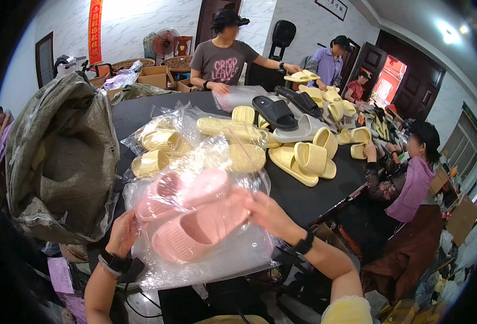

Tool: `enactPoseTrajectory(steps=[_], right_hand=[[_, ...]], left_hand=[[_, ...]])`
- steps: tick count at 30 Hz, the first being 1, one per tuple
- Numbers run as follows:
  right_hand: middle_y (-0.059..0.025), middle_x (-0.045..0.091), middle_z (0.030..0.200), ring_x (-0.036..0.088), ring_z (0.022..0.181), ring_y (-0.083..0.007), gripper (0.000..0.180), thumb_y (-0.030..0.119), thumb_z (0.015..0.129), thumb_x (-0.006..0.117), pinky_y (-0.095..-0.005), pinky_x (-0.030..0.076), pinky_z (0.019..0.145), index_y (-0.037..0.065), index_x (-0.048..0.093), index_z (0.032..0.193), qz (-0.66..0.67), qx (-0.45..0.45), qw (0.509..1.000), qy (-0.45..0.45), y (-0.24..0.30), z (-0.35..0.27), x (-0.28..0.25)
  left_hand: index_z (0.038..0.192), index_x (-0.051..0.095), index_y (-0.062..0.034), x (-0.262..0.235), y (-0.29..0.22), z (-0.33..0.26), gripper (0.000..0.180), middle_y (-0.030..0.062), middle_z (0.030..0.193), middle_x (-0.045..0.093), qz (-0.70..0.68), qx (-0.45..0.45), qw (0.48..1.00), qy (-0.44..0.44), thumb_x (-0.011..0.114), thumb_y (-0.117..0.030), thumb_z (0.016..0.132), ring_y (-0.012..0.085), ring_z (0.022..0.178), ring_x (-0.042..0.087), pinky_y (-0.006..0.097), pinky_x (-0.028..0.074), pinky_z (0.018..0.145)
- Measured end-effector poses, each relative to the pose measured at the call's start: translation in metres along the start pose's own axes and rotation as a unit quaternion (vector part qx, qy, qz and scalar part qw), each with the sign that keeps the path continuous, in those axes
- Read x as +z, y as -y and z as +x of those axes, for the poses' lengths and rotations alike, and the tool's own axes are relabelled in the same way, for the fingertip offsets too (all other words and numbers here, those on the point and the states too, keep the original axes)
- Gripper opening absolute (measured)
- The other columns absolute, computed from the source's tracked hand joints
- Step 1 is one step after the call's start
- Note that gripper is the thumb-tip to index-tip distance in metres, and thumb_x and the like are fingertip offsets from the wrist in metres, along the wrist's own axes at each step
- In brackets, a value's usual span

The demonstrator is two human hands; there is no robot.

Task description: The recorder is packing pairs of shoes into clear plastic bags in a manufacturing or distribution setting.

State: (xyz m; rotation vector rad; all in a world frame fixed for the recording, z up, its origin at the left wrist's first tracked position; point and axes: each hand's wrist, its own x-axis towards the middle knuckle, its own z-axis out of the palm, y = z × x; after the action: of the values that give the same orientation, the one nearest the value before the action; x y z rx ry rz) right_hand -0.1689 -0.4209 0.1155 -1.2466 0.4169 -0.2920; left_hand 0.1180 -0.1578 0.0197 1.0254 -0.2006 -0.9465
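Both hands grip the bag (pixel 195 254) — left hand (pixel 122 232) pinching its edge, right hand (pixel 268 213) pushing pink slippers (pixel 195 229) in; next, seat them fully.

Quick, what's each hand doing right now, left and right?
Left hand: closed on the edge of the clear plastic bag.
Right hand: grip on the pink slippers at the bag's opening.

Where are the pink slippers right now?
The pink slippers sit low and centre in the head view, inside a clear plastic bag between the left hand and right hand, before bagged yellow slippers.
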Motion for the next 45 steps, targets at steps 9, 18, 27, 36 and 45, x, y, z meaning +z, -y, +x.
enactPoseTrajectory(steps=[9, 18, 27, 36, 45], right_hand=[[-0.0148, 0.05, 0.123, 0.049, 0.113, -0.0202, 0.049, 0.026, 0.091, 0.054, -0.0289, 0.039, 0.094, -0.003, 0.041, 0.128, -0.298, -0.059, 0.948, -0.1, -0.017, -0.012, -0.061], [-0.0028, 0.061, 0.105, 0.053, 0.097, -0.0083, 0.036, 0.027, 0.09, 0.056, -0.0229, 0.041, 0.085, -0.002, 0.055, 0.113, -0.298, -0.038, 0.952, 0.061, 0.019, 0.027, -0.029], [-0.0093, 0.055, 0.104, 0.052, 0.1, -0.0144, 0.018, 0.008, 0.086, 0.051, -0.0301, 0.04, 0.09, -0.001, 0.059, 0.099, -0.267, -0.109, 0.945, 0.151, 0.03, 0.008, -0.036], [-0.0069, 0.058, 0.11, 0.054, 0.095, -0.0141, 0.033, 0.009, 0.088, 0.051, -0.0277, 0.045, 0.085, 0.001, 0.054, 0.12, -0.318, 0.022, 0.942, 0.101, -0.009, 0.024, -0.037], [-0.0021, 0.06, 0.061, 0.045, 0.052, -0.0055, 0.03, 0.022, 0.092, 0.044, -0.0206, 0.036, 0.049, 0.006, 0.063, 0.108, -0.343, 0.291, 0.814, 0.367, 0.014, 0.012, -0.042]], left_hand=[[0.137, 0.03, -0.0046, 0.024, 0.003, -0.069, 0.059, 0.013, 0.136, 0.036, 0.456, 0.273, 0.837, -0.131, 0.056, -0.008, 0.084, 0.0251, 0.123, 0.038, 0.037, 0.032, 0.099], [0.131, 0.036, 0.0036, 0.044, 0.058, -0.127, 0.053, 0.0268, 0.14, 0.025, 0.625, 0.279, 0.721, -0.111, 0.055, -0.01, 0.083, 0.0415, 0.128, 0.029, 0.043, 0.027, 0.104], [0.133, 0.033, 0.0042, 0.038, 0.078, -0.125, 0.053, 0.0215, 0.144, 0.022, 0.774, 0.211, 0.57, -0.18, 0.048, -0.017, 0.087, 0.0383, 0.133, 0.022, 0.049, 0.021, 0.106], [0.136, 0.03, 0.0023, 0.064, 0.068, -0.111, 0.058, 0.0232, 0.143, 0.024, 0.656, 0.264, 0.697, -0.119, 0.049, -0.023, 0.087, 0.0391, 0.133, 0.022, 0.049, 0.019, 0.107], [0.138, 0.03, -0.0029, 0.058, 0.087, -0.1, 0.064, 0.0197, 0.144, 0.024, 0.717, 0.214, 0.644, -0.159, 0.046, -0.039, 0.088, 0.0356, 0.133, 0.023, 0.047, 0.018, 0.107]])
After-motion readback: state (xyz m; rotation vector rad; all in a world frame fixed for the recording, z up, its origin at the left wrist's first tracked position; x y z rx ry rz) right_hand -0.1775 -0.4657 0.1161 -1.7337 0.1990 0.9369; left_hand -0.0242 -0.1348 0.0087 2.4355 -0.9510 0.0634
